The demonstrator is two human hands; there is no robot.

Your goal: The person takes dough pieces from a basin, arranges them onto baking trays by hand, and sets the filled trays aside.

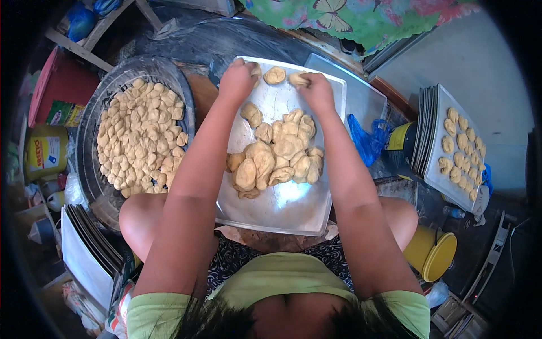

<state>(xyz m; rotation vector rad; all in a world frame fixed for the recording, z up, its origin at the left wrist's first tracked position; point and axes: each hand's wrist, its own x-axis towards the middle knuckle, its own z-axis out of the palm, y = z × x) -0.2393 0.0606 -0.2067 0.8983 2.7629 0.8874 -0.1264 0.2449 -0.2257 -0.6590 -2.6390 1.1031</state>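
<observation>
Metal tray (293, 209): set at the centre of the view, between the person's knees, tilted slightly.

Dough heap (276, 158): piled on the middle of the tray, pale tan pieces overlapping one another.

Dough row: laid along the tray's far edge, at 12 o'clock from the heap. One loose piece (275, 75) is seen between the two hands, touching neither.

Left hand (237, 79): stretched to the tray's far edge, at 11 o'clock from the heap. It is closed over a dough lump (256, 69), of which only an edge is shown past the fingers.

Right hand (316, 90): placed at 1 o'clock from the heap, fingers curled and pinched on a second lump (297, 79) at the tray's far edge.

Round basket (96, 169): stood at 9 o'clock from the tray, dark-rimmed, filled with cut dough pieces (140, 135).

Side tray (437, 175): found at 3 o'clock, well apart from the hands, propped on a stack of trays (423, 130) and lined with shaped dough pieces (462, 147).

Second tray stack (93, 240): seen on edge at 8 o'clock, beside the left knee.

Yellow tub (432, 251): lying on its side at 4 o'clock, near the right knee.

Blue bag (367, 141): crumpled just beside the tray's right edge, at 2 o'clock.

Flowered cloth (361, 17): draped at 12 o'clock, beyond the tray.
</observation>
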